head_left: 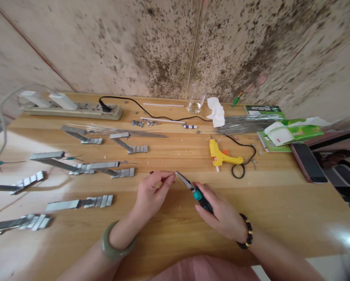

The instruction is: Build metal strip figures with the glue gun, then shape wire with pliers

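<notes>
My right hand is closed around the dark and teal handles of needle-nose pliers. Their jaws point up and left, meeting the fingertips of my left hand. Those left fingers are pinched together over the wooden table; whatever sits between them and the plier tips is too small to make out. A yellow hot glue gun lies just beyond my right hand, with its black cord curling to the right. Left of my left hand, folded grey metal-like strips with banded ends are spread in loose rows.
A bundle of thin wires lies at the back right near a tissue pack and a phone. By the wall stand a glass with some liquid, crumpled tissue and a power strip.
</notes>
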A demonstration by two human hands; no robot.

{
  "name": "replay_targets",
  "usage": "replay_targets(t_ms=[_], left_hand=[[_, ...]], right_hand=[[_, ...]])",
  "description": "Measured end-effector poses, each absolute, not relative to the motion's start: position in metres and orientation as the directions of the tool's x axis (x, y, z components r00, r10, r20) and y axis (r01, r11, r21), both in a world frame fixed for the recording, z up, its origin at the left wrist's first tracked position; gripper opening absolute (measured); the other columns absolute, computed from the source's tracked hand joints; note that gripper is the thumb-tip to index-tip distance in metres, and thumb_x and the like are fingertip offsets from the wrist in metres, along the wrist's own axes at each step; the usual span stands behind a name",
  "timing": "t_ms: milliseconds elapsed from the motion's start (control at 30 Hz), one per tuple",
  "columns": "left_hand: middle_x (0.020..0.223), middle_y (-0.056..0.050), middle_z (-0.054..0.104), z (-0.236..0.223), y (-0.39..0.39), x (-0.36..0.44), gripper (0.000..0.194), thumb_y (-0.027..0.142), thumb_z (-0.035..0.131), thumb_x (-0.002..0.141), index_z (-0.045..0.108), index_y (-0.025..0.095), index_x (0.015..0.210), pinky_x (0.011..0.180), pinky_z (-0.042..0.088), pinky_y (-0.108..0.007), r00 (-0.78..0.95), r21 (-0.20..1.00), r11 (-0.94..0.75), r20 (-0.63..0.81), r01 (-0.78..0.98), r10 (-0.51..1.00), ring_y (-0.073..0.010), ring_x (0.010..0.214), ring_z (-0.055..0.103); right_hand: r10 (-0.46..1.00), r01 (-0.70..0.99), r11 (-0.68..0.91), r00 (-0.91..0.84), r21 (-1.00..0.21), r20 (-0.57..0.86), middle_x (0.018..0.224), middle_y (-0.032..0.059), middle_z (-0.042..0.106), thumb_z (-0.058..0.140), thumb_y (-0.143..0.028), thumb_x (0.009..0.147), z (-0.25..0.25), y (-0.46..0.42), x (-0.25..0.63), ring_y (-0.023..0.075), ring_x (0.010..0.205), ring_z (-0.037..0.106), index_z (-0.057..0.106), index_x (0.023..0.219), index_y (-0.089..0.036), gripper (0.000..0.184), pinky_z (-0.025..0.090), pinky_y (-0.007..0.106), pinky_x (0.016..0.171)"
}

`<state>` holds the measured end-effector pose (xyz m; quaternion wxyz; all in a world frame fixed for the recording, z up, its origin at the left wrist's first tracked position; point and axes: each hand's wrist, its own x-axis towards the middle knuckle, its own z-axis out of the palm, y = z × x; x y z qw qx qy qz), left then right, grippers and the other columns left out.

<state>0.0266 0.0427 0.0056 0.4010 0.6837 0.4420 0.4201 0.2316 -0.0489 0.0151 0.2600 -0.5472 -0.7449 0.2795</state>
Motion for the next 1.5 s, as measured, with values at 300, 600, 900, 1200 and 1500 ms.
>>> replay_targets(t_ms=[300,600,900,1200,1500], left_hand=[[0.072,-0.002,0.071,-0.001,0.044,0.025,0.01,0.026,0.064,0.081,0.072,0.02,0.082,0.067,0.05,-0.025,0.284,0.953,-0.223,0.16,0.205,0.946,-0.0152,0.066,0.064],[0.074,-0.002,0.071,-0.001,0.044,0.026,0.015,0.027,0.059,0.084,0.07,0.017,0.088,0.064,0.051,-0.022,0.317,0.948,-0.233,0.157,0.217,0.935,-0.0133,0.065,0.064],[0.075,-0.002,0.07,-0.006,0.043,0.025,0.013,0.026,0.06,0.084,0.07,0.019,0.09,0.065,0.052,-0.022,0.32,0.949,-0.241,0.167,0.205,0.932,-0.0129,0.065,0.064],[0.072,-0.001,0.069,-0.005,0.043,0.025,0.011,0.026,0.062,0.083,0.071,0.019,0.086,0.064,0.051,-0.021,0.323,0.982,-0.149,0.104,0.115,0.941,-0.0113,0.063,0.062],[0.062,0.0,0.069,0.004,0.047,0.031,0.017,0.032,0.073,0.073,0.073,0.017,0.082,0.057,0.051,-0.019,0.344,0.982,0.151,-0.105,-0.11,0.933,-0.0096,0.055,0.06]], right_hand=[[0.962,0.661,0.239,-0.262,-0.711,0.08,0.122,0.0122,0.058,0.047,-0.021,0.089,0.016,-0.048,0.233,0.0236,0.111,0.057,0.037,0.135,-0.019,0.047,0.05,0.038,0.094],[0.959,0.658,0.25,-0.272,-0.71,0.086,0.125,0.0129,0.056,0.049,-0.022,0.088,0.015,-0.047,0.232,0.0241,0.114,0.055,0.034,0.137,-0.019,0.051,0.048,0.04,0.096],[0.959,0.652,0.259,-0.262,-0.713,0.109,0.127,0.0129,0.056,0.048,-0.022,0.089,0.013,-0.048,0.233,0.0239,0.116,0.054,0.035,0.137,-0.019,0.05,0.048,0.038,0.097],[0.959,0.642,0.247,-0.268,-0.726,0.09,0.127,0.0128,0.057,0.047,-0.022,0.09,0.012,-0.049,0.234,0.024,0.117,0.055,0.036,0.137,-0.019,0.048,0.048,0.039,0.098],[0.963,0.573,0.188,-0.268,-0.798,0.034,0.131,0.0128,0.055,0.048,-0.024,0.091,0.013,-0.048,0.236,0.0229,0.121,0.052,0.038,0.135,-0.018,0.045,0.044,0.039,0.102]])
